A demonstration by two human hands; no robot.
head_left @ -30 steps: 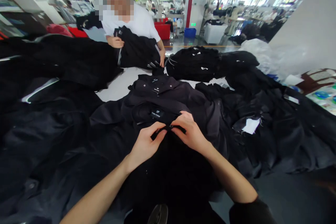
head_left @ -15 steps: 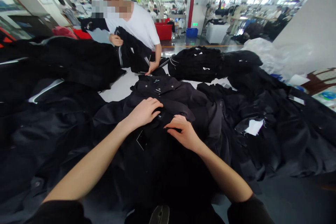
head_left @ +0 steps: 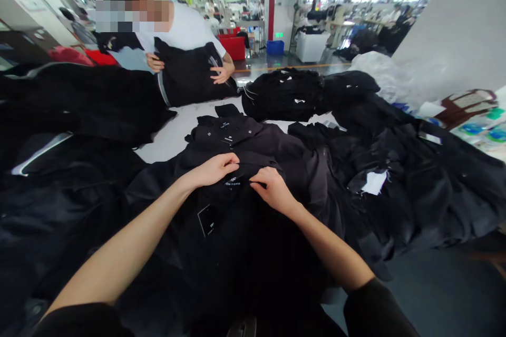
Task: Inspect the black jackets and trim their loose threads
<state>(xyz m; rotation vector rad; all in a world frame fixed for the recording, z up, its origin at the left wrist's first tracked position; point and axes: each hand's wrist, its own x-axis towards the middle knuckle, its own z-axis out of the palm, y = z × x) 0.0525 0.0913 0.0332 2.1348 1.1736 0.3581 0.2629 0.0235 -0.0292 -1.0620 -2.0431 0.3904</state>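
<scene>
A black collared garment [head_left: 245,253] lies spread in front of me, with a white printed neck label [head_left: 232,181] inside its collar. My left hand [head_left: 217,169] is closed on the left part of the collar edge, thumb and fingers together. Just right of the label, my right hand [head_left: 272,189] pinches the collar. A black hang tag [head_left: 207,220] with a pale edge lies on the cloth below the label. Beyond my hands, another black garment [head_left: 261,139] lies flat, showing two snap buttons and a small label at its neck.
Across the white table [head_left: 166,134], a co-worker in a white shirt [head_left: 190,23] holds a black garment [head_left: 185,73] with both hands. Black garment piles stand left [head_left: 79,95] and far centre [head_left: 284,93]. A white cloth scrap [head_left: 373,182] lies on the heap at right.
My hands have shifted slightly on the collar, and the neck label and hang tag now show more fully. The co-worker's right-side hand has risen with the garment. The view has turned slightly right.
</scene>
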